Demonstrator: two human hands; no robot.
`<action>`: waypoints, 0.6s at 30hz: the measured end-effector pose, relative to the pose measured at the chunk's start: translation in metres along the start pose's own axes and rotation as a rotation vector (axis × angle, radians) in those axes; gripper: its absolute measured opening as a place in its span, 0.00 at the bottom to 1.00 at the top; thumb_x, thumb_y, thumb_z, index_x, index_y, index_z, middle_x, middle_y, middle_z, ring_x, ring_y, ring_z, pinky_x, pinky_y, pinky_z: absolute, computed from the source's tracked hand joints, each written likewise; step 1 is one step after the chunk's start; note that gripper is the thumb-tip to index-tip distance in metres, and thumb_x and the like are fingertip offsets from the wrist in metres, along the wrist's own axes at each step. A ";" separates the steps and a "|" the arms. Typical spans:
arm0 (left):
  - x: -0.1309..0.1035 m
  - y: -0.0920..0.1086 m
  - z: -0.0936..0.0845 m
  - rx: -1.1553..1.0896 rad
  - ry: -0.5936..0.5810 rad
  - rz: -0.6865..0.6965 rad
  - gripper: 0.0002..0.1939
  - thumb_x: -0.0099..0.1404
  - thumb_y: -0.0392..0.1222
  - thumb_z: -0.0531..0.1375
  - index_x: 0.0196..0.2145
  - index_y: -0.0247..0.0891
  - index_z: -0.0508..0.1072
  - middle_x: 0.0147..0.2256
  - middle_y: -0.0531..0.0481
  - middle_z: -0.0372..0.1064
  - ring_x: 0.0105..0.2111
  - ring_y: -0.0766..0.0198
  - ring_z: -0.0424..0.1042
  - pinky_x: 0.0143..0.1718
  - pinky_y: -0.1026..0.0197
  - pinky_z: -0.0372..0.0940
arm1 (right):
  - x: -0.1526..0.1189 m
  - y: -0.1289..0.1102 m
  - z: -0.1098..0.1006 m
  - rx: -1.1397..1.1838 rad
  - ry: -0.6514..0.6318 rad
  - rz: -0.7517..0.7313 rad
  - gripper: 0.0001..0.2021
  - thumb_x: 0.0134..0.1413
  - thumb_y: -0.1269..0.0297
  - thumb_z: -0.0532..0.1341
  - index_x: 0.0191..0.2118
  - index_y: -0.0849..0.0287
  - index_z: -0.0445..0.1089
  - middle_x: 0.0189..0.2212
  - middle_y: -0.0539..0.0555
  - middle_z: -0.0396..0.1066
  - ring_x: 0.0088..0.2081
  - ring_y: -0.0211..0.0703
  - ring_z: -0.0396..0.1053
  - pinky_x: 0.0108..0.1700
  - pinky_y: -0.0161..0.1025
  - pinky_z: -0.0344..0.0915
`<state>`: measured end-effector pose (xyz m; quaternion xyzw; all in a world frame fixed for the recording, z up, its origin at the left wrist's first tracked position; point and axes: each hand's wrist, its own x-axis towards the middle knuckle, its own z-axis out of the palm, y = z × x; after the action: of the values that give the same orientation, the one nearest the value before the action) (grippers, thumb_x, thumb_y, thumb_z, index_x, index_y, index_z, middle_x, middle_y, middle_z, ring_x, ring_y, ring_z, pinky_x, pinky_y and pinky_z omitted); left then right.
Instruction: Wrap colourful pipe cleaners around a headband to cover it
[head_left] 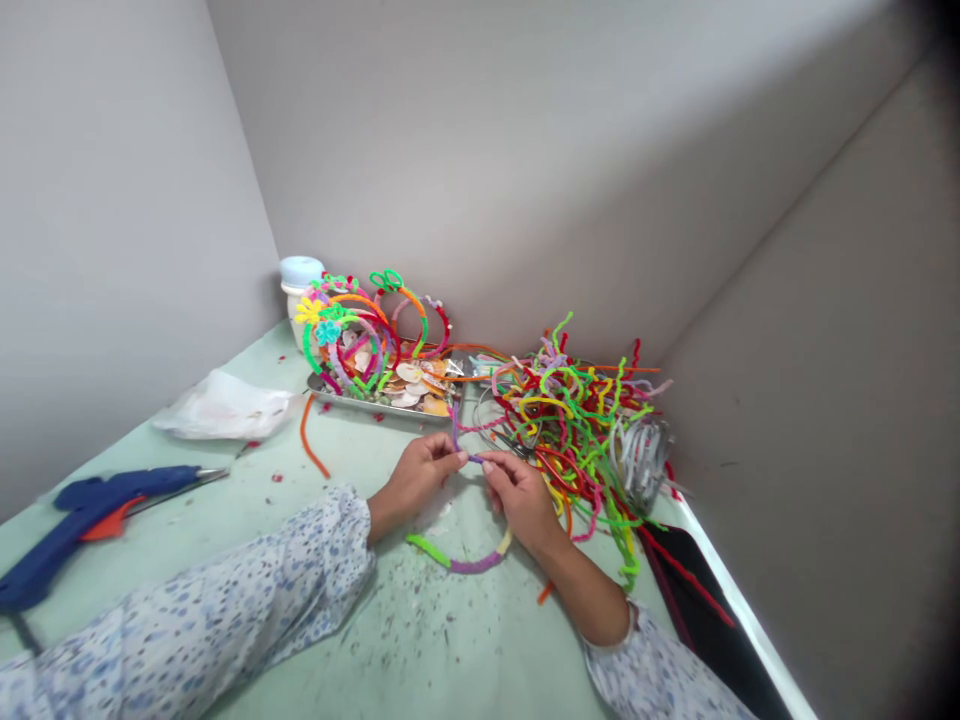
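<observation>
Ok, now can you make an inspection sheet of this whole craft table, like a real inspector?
Surface: pale green tabletop, dark specks near the front.
Things in use: purple pipe cleaner, pinched; curved green, purple and cream piece lying on the tabletop.
Clutter: tangled pipe cleaner heap at right; colourful hoops at the metal tray; white plastic bag and blue glue gun at left.
Left hand: pinching the purple pipe cleaner.
Right hand: pinching it too.
Cables: dark cord by the glue gun's handle.
Surroundings: grey walls.
</observation>
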<state>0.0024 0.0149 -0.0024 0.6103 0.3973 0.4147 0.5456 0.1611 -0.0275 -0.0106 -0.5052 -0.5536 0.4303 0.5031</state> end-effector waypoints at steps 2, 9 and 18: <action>0.000 0.000 0.000 -0.004 0.001 -0.004 0.12 0.55 0.44 0.58 0.21 0.35 0.63 0.15 0.59 0.54 0.16 0.73 0.52 0.19 0.68 0.48 | -0.001 -0.001 0.000 0.002 0.000 -0.003 0.15 0.52 0.59 0.56 0.42 0.61 0.70 0.16 0.44 0.58 0.16 0.32 0.56 0.18 0.30 0.53; 0.003 -0.005 0.000 -0.044 -0.008 -0.051 0.12 0.55 0.44 0.59 0.21 0.35 0.62 0.14 0.59 0.54 0.16 0.73 0.52 0.19 0.68 0.47 | -0.001 -0.002 -0.001 -0.004 -0.003 0.016 0.15 0.52 0.58 0.56 0.42 0.61 0.70 0.16 0.44 0.58 0.16 0.31 0.55 0.18 0.30 0.53; 0.003 -0.003 0.000 -0.047 -0.007 -0.061 0.12 0.55 0.43 0.59 0.21 0.35 0.62 0.14 0.59 0.54 0.16 0.73 0.52 0.19 0.68 0.47 | 0.000 0.000 -0.002 0.010 -0.012 0.040 0.14 0.53 0.58 0.56 0.40 0.61 0.69 0.16 0.44 0.58 0.16 0.31 0.55 0.18 0.29 0.53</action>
<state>0.0035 0.0177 -0.0056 0.5865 0.4039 0.4048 0.5735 0.1629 -0.0274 -0.0101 -0.5113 -0.5442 0.4459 0.4935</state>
